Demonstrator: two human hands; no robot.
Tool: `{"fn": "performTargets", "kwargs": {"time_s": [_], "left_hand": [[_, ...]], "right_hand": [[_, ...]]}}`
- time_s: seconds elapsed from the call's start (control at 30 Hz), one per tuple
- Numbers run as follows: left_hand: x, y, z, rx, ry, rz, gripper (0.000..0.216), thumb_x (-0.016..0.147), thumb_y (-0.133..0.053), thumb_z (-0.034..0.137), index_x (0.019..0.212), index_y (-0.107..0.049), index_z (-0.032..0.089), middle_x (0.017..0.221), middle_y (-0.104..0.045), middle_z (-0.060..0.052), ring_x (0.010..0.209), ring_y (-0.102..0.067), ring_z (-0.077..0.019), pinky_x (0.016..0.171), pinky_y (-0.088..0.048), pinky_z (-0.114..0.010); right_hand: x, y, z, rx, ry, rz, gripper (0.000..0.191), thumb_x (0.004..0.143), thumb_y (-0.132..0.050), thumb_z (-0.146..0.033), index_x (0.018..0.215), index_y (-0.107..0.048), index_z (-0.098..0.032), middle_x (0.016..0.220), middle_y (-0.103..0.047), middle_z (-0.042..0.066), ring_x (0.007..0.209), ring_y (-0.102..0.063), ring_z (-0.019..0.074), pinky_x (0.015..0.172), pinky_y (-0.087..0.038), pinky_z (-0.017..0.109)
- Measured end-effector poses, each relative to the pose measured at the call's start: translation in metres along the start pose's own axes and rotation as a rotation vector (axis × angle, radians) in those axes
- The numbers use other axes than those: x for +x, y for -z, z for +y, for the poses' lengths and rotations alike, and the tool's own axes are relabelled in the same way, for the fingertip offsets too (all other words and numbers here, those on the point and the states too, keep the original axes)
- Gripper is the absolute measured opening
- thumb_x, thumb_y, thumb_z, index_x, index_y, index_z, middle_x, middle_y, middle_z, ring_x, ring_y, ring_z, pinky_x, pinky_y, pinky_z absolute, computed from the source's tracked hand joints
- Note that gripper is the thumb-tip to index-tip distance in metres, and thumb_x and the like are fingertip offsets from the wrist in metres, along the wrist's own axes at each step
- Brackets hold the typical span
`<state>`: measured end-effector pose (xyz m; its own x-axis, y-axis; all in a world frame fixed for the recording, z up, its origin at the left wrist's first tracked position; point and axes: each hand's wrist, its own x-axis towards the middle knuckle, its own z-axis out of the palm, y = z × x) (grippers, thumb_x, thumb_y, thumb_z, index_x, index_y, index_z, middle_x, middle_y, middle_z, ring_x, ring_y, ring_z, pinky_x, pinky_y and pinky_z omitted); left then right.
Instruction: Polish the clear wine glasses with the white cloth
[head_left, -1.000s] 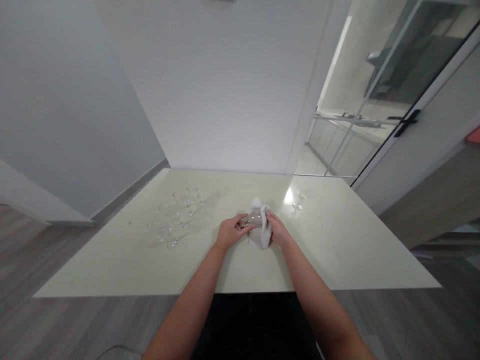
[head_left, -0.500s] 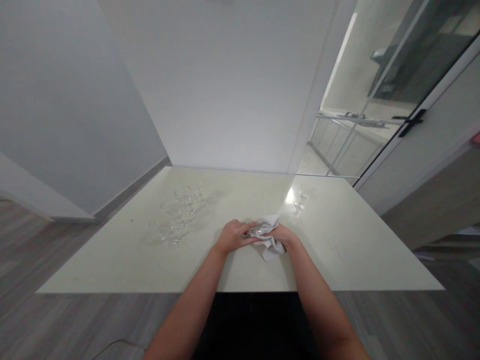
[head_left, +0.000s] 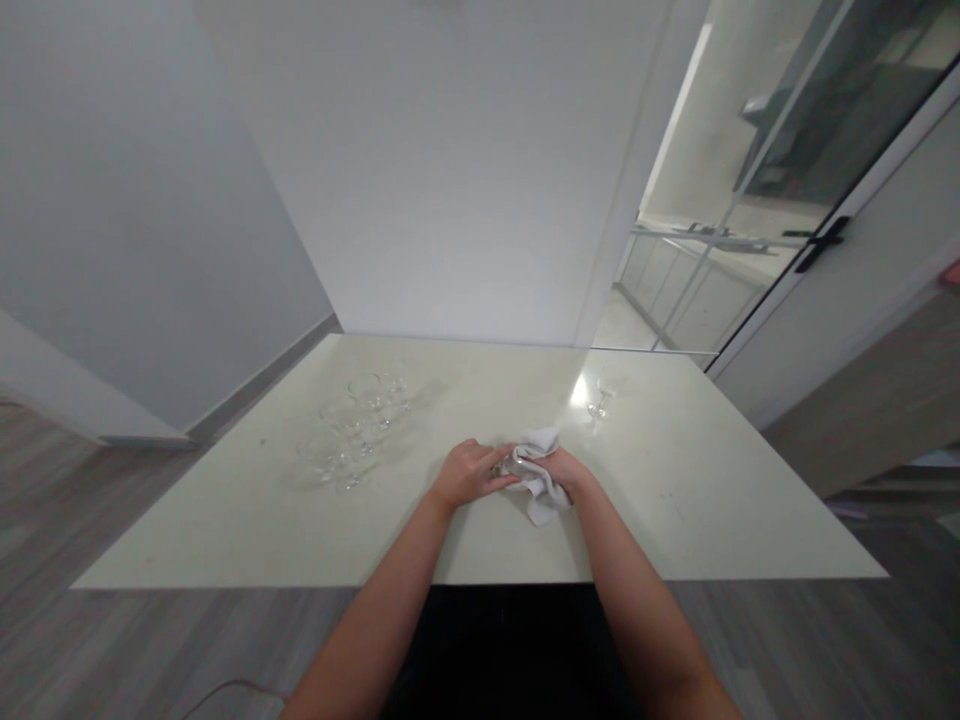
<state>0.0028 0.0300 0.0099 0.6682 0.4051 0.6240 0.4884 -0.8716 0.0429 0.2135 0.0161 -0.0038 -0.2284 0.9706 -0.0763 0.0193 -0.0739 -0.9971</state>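
My left hand [head_left: 469, 471] is closed around a small clear stemmed glass [head_left: 511, 464], which lies tilted on its side above the table. On the right, my right hand [head_left: 562, 468] grips a white cloth [head_left: 545, 499] bunched against the bowl of that glass. Part of the cloth hangs down toward the table. The right fingers are mostly covered by the cloth, and much of the glass is hidden by cloth and fingers.
Several clear stemmed glasses [head_left: 345, 430] stand grouped on the left of the pale table [head_left: 247, 540]. Another stemmed glass [head_left: 600, 402] stands at the back right near a bright reflection. A white wall [head_left: 465, 200] rises behind the table, with a glazed door [head_left: 750, 200] at the right.
The cloth has shifted slightly around the glass, and my right fingers are more covered by it. Both hands stay in nearly the same place.
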Motion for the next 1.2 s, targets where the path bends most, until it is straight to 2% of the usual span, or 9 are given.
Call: {"fn": "performTargets", "kwargs": {"time_s": [0.13,0.27,0.4,0.53,0.67,0.87,1.03,1.2], "left_hand": [[0.001,-0.002,-0.001,-0.031,0.019,-0.005,0.050,0.084,-0.057,0.056,0.118,-0.060,0.019,0.071,-0.069,-0.001,0.060,-0.061,-0.0133,0.062,-0.039,-0.029],[0.001,-0.002,-0.001,-0.050,0.026,-0.025,0.052,0.083,-0.056,0.058,0.118,-0.060,0.020,0.071,-0.069,-0.001,0.062,-0.061,-0.0137,0.063,-0.040,-0.029],[0.000,-0.001,-0.001,-0.044,0.017,-0.024,0.052,0.084,-0.056,0.056,0.123,-0.057,0.021,0.072,-0.069,-0.001,0.064,-0.062,-0.0139,0.064,-0.040,-0.029],[0.000,0.000,-0.001,-0.028,0.009,-0.015,0.051,0.085,-0.056,0.054,0.123,-0.057,0.020,0.073,-0.069,-0.002,0.063,-0.062,-0.0139,0.065,-0.041,-0.029],[0.001,0.000,0.001,-0.006,0.016,-0.020,0.051,0.086,-0.054,0.053,0.123,-0.057,0.019,0.074,-0.070,-0.004,0.064,-0.062,-0.0140,0.065,-0.041,-0.029],[0.000,-0.001,0.003,0.036,-0.037,-0.030,0.050,0.087,-0.053,0.053,0.123,-0.056,0.019,0.072,-0.069,-0.004,0.062,-0.062,-0.0141,0.062,-0.040,-0.029],[0.001,0.000,0.003,0.060,-0.032,-0.044,0.050,0.087,-0.052,0.054,0.122,-0.057,0.018,0.071,-0.068,-0.005,0.063,-0.062,-0.0149,0.064,-0.040,-0.029],[0.002,0.000,0.002,0.042,-0.010,-0.052,0.052,0.086,-0.052,0.056,0.122,-0.058,0.019,0.074,-0.070,-0.005,0.064,-0.062,-0.0153,0.064,-0.041,-0.029]], "right_hand": [[0.001,0.005,-0.002,-0.059,0.013,-0.142,0.039,0.059,-0.078,-0.043,0.087,-0.071,-0.016,0.087,-0.072,0.004,0.079,-0.063,0.0176,0.082,-0.049,0.032],[-0.001,0.009,-0.004,-0.100,-0.056,-0.202,0.042,0.052,-0.082,-0.041,0.083,-0.072,-0.016,0.088,-0.072,0.005,0.079,-0.063,0.0185,0.081,-0.050,0.032],[-0.002,0.010,-0.001,-0.068,-0.110,-0.103,0.042,0.055,-0.080,-0.046,0.085,-0.071,-0.018,0.088,-0.072,0.006,0.081,-0.064,0.0197,0.076,-0.052,0.032],[-0.003,0.008,0.001,-0.083,-0.054,-0.001,0.041,0.061,-0.076,-0.049,0.087,-0.071,-0.019,0.089,-0.072,0.005,0.084,-0.064,0.0200,0.078,-0.052,0.032],[-0.001,0.004,0.004,-0.022,-0.022,0.002,0.040,0.061,-0.076,-0.046,0.090,-0.072,-0.018,0.087,-0.072,0.005,0.083,-0.065,0.0197,0.076,-0.052,0.032],[0.005,0.004,0.014,-0.036,-0.145,-0.006,0.043,0.049,-0.084,-0.036,0.087,-0.072,-0.019,0.083,-0.073,0.002,0.072,-0.065,0.0178,0.070,-0.053,0.030],[0.002,0.002,0.007,-0.072,-0.097,0.097,0.041,0.049,-0.084,-0.034,0.086,-0.072,-0.021,0.090,-0.072,0.002,0.079,-0.064,0.0185,0.077,-0.051,0.031],[-0.002,-0.003,0.003,0.009,-0.054,0.076,0.038,0.052,-0.082,-0.038,0.084,-0.071,-0.019,0.090,-0.072,0.003,0.080,-0.064,0.0177,0.077,-0.051,0.030]]}}
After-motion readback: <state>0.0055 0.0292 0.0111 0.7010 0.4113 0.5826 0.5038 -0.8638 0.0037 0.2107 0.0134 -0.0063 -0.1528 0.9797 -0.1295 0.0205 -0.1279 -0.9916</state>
